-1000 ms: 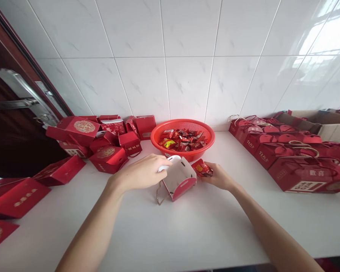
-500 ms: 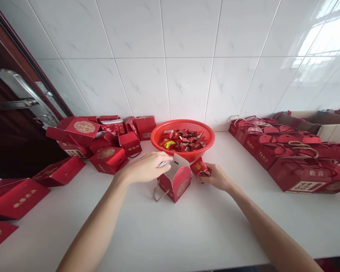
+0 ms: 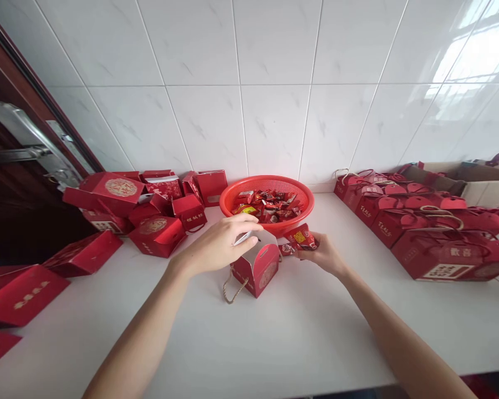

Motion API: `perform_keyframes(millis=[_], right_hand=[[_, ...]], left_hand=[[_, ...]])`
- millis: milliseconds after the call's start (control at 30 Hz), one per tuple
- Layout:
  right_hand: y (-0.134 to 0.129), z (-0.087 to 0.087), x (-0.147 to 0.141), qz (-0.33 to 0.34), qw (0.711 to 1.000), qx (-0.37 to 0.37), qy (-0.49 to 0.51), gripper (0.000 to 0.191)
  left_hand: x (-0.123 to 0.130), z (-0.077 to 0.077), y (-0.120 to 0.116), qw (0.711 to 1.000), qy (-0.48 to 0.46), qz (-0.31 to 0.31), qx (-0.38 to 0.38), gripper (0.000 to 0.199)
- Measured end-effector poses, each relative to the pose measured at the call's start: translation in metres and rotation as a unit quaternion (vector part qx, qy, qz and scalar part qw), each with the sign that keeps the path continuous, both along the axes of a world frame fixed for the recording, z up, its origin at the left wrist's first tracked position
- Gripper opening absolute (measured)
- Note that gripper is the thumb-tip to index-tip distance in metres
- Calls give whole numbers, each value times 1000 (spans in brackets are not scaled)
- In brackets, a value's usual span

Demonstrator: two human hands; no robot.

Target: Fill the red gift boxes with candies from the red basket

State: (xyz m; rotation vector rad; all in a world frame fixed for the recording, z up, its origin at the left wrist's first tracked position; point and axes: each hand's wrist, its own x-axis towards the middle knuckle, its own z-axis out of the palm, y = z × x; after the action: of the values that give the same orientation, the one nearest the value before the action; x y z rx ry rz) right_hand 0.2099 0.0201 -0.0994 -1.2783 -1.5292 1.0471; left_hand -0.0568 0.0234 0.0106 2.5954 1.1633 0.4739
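At the upper left of the frame, a dark reddish-brown door (image 3: pixel 8 227) carries a silver metal lever handle (image 3: pixel 29 133). Below and right of it, red cardboard boxes with gold print (image 3: pixel 120 191) lie and lean in a loose heap, some reaching the lower left edge.

Near the centre, the left hand (image 3: pixel 224 244) is curled over the upper left rim of a small red cardboard box with a pale inside (image 3: pixel 268 271), pinching its flap between thumb and fingers. The box stands upright on the glossy white tabletop (image 3: pixel 233 349), top open, a twisted beige rope loop (image 3: pixel 228 299) hanging from its left side.

Just above it in the frame sits a round red plastic basket with a perforated wall (image 3: pixel 308 208), holding small red-wrapped sweets (image 3: pixel 270 206).

Right of the box, the right hand (image 3: pixel 326 255) is closed around red printed packets (image 3: pixel 303 238), one with a yellow square.

At right, red cardboard boxes with rope handles (image 3: pixel 411 255) stand in rows, before an open brown cardboard carton (image 3: pixel 490 193).
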Motion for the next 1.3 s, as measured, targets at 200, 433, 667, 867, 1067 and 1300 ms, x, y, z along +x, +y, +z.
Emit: perform_keyframes(millis=[200,433,667,867,1067,1300], right_hand=[[0,-8,-8,119,989,-81,-11,20],[2,-11,-4,128,990,-62,-8,24],[2,-8,-11,185,978,-96,17,21],[2,-8,-8,133,988,-76,-18,18],[1,-2,3,91,994,-49,26,23],[-6,17,13,68,969,-33,234,33]], left_hand=[[4,0,-2,1000,-4,-9,-17,31],[5,-1,-1,999,-16,-24,-34,30],[5,1,-2,999,-11,-27,-31,28],[3,-2,0,999,-6,-35,-29,29],[-1,-2,1,999,-8,-23,-32,29],[6,-5,-2,999,-32,-16,-11,35]])
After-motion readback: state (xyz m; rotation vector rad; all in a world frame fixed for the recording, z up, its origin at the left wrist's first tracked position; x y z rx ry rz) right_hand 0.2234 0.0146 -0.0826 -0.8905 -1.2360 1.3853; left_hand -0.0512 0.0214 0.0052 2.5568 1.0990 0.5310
